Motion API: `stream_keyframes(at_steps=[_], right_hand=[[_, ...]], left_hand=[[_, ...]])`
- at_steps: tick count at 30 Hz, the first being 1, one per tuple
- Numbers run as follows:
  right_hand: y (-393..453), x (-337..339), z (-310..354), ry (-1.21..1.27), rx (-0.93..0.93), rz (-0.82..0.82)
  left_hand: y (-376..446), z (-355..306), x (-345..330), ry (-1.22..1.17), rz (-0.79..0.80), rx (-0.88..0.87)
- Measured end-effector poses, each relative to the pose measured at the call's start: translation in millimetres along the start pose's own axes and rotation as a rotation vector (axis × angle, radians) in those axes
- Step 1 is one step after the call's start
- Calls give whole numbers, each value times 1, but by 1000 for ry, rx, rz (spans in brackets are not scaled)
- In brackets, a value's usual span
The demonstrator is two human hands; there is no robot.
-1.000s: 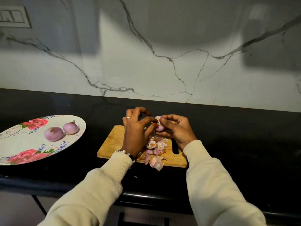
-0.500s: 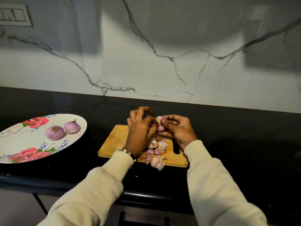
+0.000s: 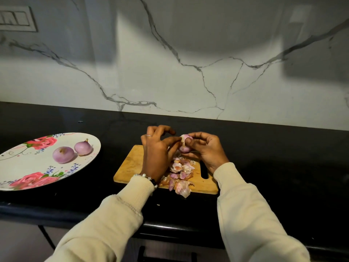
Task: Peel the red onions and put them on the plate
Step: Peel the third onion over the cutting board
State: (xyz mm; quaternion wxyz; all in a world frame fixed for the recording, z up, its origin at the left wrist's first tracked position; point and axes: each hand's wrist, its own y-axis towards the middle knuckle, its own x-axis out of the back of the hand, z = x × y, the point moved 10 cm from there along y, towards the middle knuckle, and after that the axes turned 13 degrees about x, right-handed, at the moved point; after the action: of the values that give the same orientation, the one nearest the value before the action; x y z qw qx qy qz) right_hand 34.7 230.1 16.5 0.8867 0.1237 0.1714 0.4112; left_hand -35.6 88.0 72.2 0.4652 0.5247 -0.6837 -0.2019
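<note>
My right hand (image 3: 206,149) grips a small red onion (image 3: 184,143) above the wooden cutting board (image 3: 132,165). My left hand (image 3: 157,150) pinches a strip of pale skin at the onion's top left. Loose onion skins (image 3: 181,171) lie heaped on the board below both hands, some spilling over its front edge. Two peeled onions, one rounder (image 3: 63,155) and one with a stem tip (image 3: 83,147), sit side by side on the white floral plate (image 3: 28,167) at the left.
The board and plate rest on a black counter (image 3: 283,167) backed by a white marble wall (image 3: 188,72). A switch panel (image 3: 17,18) is at the upper left. The counter's front edge runs just below the board.
My left hand's fingers have shifted slightly on the onion, drawing the skin at its top. The onion stays in my right hand. Plate and board are unchanged.
</note>
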Motion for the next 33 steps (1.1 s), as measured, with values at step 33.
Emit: stream_keyframes(at_steps=[33], right_hand=[[0, 3, 4, -25, 22, -26]], left_hand=[[1, 2, 2, 28, -41, 33]])
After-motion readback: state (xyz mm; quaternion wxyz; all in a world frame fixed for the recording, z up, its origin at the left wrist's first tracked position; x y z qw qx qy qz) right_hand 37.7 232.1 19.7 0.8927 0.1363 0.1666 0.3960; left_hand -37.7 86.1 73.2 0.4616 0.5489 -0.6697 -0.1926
